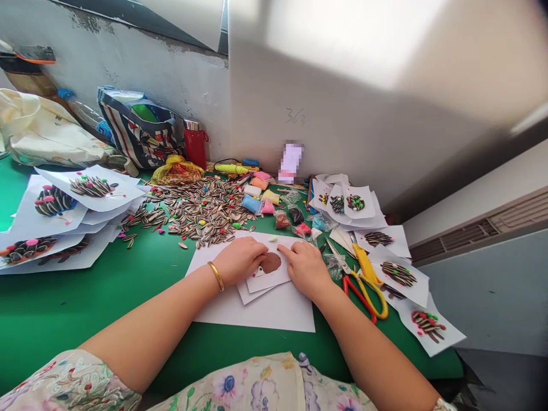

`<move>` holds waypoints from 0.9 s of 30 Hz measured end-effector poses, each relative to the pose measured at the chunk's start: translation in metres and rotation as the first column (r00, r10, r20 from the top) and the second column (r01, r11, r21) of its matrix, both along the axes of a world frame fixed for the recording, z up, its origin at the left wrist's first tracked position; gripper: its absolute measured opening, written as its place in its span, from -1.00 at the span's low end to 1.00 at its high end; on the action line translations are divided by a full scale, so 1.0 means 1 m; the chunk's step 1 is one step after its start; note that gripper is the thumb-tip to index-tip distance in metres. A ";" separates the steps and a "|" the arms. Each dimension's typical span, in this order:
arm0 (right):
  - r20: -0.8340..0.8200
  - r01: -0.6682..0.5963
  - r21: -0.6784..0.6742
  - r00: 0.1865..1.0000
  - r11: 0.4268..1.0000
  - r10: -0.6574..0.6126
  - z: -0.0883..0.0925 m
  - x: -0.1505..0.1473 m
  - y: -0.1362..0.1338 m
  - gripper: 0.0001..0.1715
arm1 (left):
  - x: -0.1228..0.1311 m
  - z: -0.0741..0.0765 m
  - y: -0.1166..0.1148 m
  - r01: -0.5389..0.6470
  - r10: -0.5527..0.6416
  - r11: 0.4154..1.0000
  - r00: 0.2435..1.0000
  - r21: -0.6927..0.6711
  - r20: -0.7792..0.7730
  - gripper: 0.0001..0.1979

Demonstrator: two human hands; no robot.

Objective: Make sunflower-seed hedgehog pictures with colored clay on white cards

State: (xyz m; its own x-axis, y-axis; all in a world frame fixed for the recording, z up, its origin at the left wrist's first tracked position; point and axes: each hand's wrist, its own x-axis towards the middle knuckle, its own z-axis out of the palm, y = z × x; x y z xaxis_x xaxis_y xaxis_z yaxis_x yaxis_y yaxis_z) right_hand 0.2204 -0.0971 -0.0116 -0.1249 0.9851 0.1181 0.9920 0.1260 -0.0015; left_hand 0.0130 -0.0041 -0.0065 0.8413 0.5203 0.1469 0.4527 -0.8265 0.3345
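My left hand rests at the left edge of a brown clay shape on a small white card. Its fingers are bent together and pressed down, and what lies under the tips is hidden. On the card's right side lies my right hand, index finger stretched toward the top of the brown shape and holding nothing visible. A small pale green piece sits just above the shape. Beneath are another card and a large white sheet.
Sunflower seeds are heaped behind the sheet, beside bagged coloured clay. Yellow-handled scissors and a yellow cutter lie at right. Seed-covered cards are stacked left, others right. A red flask stands behind.
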 end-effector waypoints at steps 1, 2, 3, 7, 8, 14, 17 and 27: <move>0.007 0.019 -0.004 1.000 1.000 -0.019 0.000 0.000 0.000 -0.40 | 0.000 0.000 0.000 0.000 0.000 1.000 1.000 -0.001 -0.001 -0.84; 0.014 0.036 -0.007 0.999 0.999 -0.035 0.000 0.000 0.001 -0.41 | 0.000 0.000 0.000 0.001 -0.001 1.000 1.000 0.000 -0.002 -0.84; 0.019 0.046 -0.009 0.999 0.999 -0.046 0.001 0.000 0.001 -0.43 | 0.000 0.000 0.000 0.003 -0.003 1.000 1.000 0.001 -0.003 -0.84; 0.022 0.032 0.016 0.999 0.999 -0.032 0.002 -0.001 0.000 -0.45 | 0.000 -0.001 0.000 0.006 -0.006 1.000 1.000 0.005 -0.003 -0.85; 0.023 0.027 0.026 0.999 0.999 -0.028 0.002 -0.001 -0.001 -0.43 | 0.000 -0.001 0.000 0.003 -0.003 1.000 1.000 0.007 -0.003 -0.85; 0.013 -0.006 0.021 1.000 1.000 0.005 0.001 -0.004 -0.002 -0.44 | 0.000 -0.001 0.000 -0.001 0.001 1.000 1.000 0.008 0.008 -0.84; 0.015 -0.003 0.009 1.000 1.000 0.003 0.000 -0.005 -0.001 -0.48 | 0.000 -0.001 0.000 0.003 -0.003 1.000 1.000 0.000 0.007 -0.84; 0.006 0.011 0.015 1.000 1.000 -0.012 0.003 0.000 -0.002 -0.57 | 0.001 0.002 -0.001 0.001 -0.001 1.000 1.000 -0.003 -0.010 -0.85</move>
